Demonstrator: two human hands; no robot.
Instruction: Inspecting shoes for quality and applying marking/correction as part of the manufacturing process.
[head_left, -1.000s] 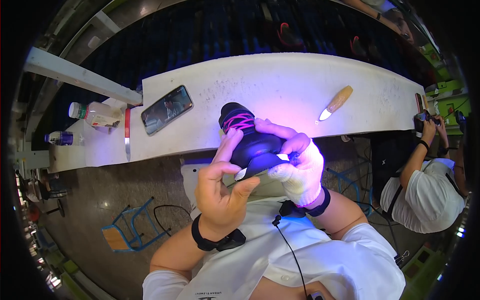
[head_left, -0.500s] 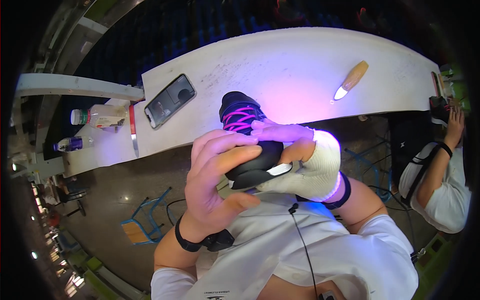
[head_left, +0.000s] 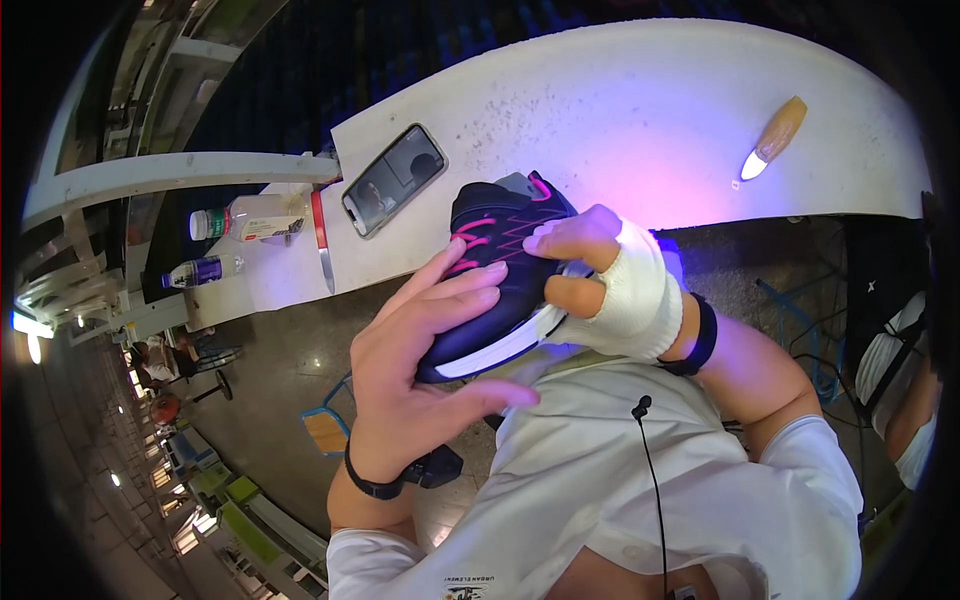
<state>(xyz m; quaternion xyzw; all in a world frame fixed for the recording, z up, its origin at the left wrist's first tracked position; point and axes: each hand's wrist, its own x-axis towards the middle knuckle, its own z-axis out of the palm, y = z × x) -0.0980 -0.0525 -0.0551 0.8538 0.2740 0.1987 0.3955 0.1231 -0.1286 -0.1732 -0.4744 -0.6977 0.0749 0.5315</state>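
Note:
A black sneaker with pink laces and a white sole edge is held in front of my body, its toe toward me. My bare left hand cups the toe, fingers over the upper near the laces and thumb stretched along the near side. On the shoe's right side, my right hand, in a white fingerless glove, grips the sole edge and upper with its fingers bent. Its palm side is hidden. Dark bands circle both wrists.
Ahead stands a white table under a purplish glow. On it lie a phone, a red-handled knife, two plastic bottles and a wooden-handled blade. A stool stands at left; another person's arm shows at right.
The sneaker has turned, so more of its upper and white sole edge shows. My right hand has shifted along its side. The whole view has swung a little.

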